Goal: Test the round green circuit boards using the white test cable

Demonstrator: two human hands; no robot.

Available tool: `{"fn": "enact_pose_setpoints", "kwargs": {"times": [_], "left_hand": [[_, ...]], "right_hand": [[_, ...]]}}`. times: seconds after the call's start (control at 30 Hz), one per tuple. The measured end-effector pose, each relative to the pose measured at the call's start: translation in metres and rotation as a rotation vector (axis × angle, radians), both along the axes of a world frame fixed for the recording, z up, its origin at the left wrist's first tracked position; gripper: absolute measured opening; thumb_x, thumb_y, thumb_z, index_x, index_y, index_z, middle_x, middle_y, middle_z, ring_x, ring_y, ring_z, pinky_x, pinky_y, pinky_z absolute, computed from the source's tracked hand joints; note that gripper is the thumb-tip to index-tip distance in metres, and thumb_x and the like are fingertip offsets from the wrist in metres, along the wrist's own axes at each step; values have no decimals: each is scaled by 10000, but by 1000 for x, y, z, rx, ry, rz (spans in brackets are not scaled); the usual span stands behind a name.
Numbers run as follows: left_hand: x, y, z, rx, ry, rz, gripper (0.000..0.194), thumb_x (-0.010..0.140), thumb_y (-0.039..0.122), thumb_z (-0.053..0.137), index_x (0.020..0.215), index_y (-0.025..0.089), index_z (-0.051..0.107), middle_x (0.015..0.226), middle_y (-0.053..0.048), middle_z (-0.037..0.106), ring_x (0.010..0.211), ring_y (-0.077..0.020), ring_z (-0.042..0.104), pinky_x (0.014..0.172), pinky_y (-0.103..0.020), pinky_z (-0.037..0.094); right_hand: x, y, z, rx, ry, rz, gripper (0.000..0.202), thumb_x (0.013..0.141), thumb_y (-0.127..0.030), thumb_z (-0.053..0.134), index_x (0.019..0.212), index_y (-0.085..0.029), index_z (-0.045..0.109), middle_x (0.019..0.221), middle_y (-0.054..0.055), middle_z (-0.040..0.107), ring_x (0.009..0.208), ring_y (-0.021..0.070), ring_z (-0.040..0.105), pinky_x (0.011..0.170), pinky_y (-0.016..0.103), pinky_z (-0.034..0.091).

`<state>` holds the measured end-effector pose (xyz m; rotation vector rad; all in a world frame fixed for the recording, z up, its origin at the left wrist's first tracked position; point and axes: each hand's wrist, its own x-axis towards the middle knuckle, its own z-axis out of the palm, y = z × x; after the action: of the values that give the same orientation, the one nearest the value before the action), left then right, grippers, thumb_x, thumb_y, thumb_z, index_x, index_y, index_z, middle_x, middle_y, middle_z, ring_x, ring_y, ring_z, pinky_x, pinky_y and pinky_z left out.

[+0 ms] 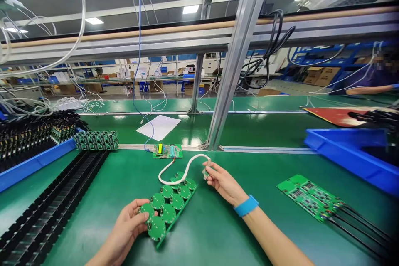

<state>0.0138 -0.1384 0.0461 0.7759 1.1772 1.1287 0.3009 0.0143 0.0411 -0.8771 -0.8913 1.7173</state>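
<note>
My left hand grips the near left end of a green panel of round circuit boards, thumb on top. The panel slants away to the right over the green bench. My right hand, with a blue wristband, pinches a small connector piece just right of the panel's far end. A white cable runs from that piece in a loop, passing over the panel's far end, to a small circuit board with a yellow-green display by the metal strip.
Black rails and a blue tray of boards lie left, beside stacked round boards. On the right are a green board panel with black wires and a blue bin. A metal post rises behind; a person's arm is far right.
</note>
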Motion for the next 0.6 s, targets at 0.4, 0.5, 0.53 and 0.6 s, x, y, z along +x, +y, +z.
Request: {"fn": "enact_pose_setpoints", "kwargs": {"times": [0.4, 0.5, 0.53, 0.6], "left_hand": [[4, 16, 24, 741, 1282, -664, 325, 918, 255, 541, 1241, 283, 552, 1317, -86, 532, 1194, -287, 503, 1045, -442, 381], [17, 42, 29, 924, 1305, -906, 580, 879, 437, 646, 1386, 254, 433, 1487, -144, 335, 1383, -343, 268, 1148, -541, 147], [22, 50, 27, 965, 1290, -955, 648, 865, 504, 646, 1407, 238, 410, 1504, -165, 293, 1403, -361, 206, 1146, -562, 105], [36, 60, 19, 1000, 1251, -999, 704, 866, 588, 600, 1424, 213, 390, 1509, -196, 261, 1407, -391, 158, 1132, -589, 103]], "right_hand": [[-11, 1, 5, 53, -108, 14, 451, 595, -404, 868, 925, -200, 638, 696, -40, 591, 609, 90, 564, 524, 181, 460], [-22, 4, 5, 101, -204, 33, 462, 601, -448, 845, 911, -196, 614, 688, -43, 579, 610, 97, 559, 545, 200, 469], [-25, 6, 5, 147, -237, 23, 457, 616, -466, 826, 914, -197, 606, 693, -39, 580, 622, 105, 562, 552, 207, 472], [-31, 12, 6, 260, -314, -17, 442, 653, -495, 781, 921, -198, 594, 701, -29, 581, 653, 122, 569, 571, 221, 475]]}}
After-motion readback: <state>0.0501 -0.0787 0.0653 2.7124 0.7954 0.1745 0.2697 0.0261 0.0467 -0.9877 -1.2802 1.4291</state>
